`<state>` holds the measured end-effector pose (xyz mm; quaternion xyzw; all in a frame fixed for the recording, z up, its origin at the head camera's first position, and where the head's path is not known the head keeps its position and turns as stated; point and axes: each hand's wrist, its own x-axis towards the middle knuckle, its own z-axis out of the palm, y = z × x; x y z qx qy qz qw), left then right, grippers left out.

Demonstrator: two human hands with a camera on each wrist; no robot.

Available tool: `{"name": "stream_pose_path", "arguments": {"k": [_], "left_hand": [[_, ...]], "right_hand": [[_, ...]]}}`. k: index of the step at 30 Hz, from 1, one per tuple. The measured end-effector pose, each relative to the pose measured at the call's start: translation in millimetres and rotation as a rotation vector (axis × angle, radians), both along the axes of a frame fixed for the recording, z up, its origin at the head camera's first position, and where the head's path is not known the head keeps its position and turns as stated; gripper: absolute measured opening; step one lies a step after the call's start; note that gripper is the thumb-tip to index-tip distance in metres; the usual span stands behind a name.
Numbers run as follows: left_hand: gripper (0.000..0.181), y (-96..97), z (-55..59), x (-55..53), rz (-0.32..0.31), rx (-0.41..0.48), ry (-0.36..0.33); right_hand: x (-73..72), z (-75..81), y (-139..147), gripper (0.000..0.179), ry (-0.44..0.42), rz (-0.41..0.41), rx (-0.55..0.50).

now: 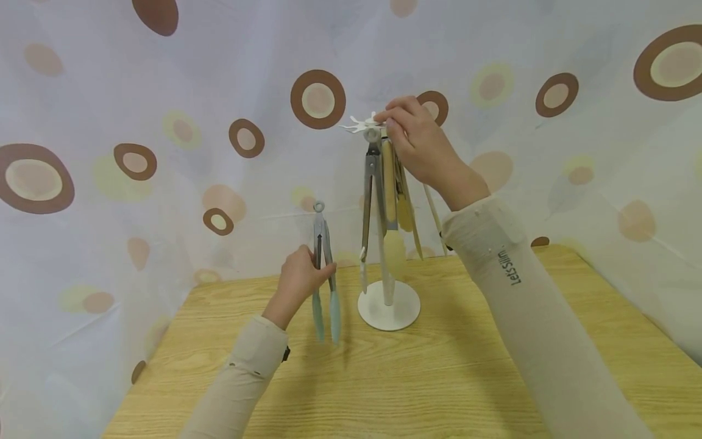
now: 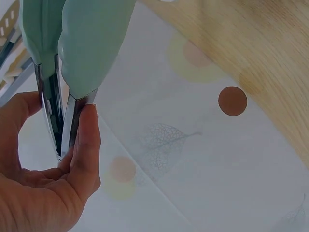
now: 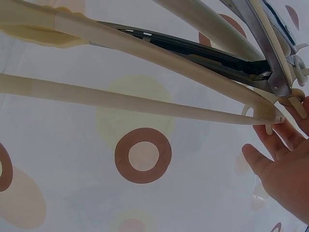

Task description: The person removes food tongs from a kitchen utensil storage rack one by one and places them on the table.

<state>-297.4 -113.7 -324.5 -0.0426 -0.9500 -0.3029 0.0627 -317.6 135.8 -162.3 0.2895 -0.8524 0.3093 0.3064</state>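
My left hand (image 1: 300,274) grips metal tongs (image 1: 320,227) with mint-green tips, held upright with the tips down, left of the white utensil stand (image 1: 396,320). In the left wrist view, thumb and fingers press the tongs' two arms from either side, close below the green tips (image 2: 94,48). My right hand (image 1: 419,137) is at the stand's top, index finger and thumb at the white hooks (image 1: 359,125). Metal tongs (image 1: 373,163) hang at the front, beside a cream-handled utensil with a pale yellow head (image 1: 393,247). The right wrist view shows a slender cream handle (image 3: 145,106) ending near the fingertips.
More utensils hang behind, including one with a yellow head (image 1: 405,214). The stand's round base rests on a wood-grain table (image 1: 384,390). A white curtain (image 1: 263,201) with brown and yellow circles hangs right behind the table.
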Motion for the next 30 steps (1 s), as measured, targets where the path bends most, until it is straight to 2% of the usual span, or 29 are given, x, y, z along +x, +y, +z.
{"name": "stream_pose_path", "arguments": {"k": [17, 24, 30], "left_hand": [[0.03, 0.5, -18.9, -1.7, -0.046, -0.014, -0.076], [0.036, 2.1, -26.7, -2.1, -0.063, -0.015, -0.091], [0.03, 3.6, -36.7, -1.7, -0.091, -0.036, -0.09]], "right_hand": [[0.0, 1.4, 0, 0.038, -0.005, -0.016, 0.012], [-0.5, 1.4, 0, 0.038, -0.014, -0.016, 0.01], [-0.2, 1.2, 0, 0.038, -0.011, -0.013, 0.007]]}}
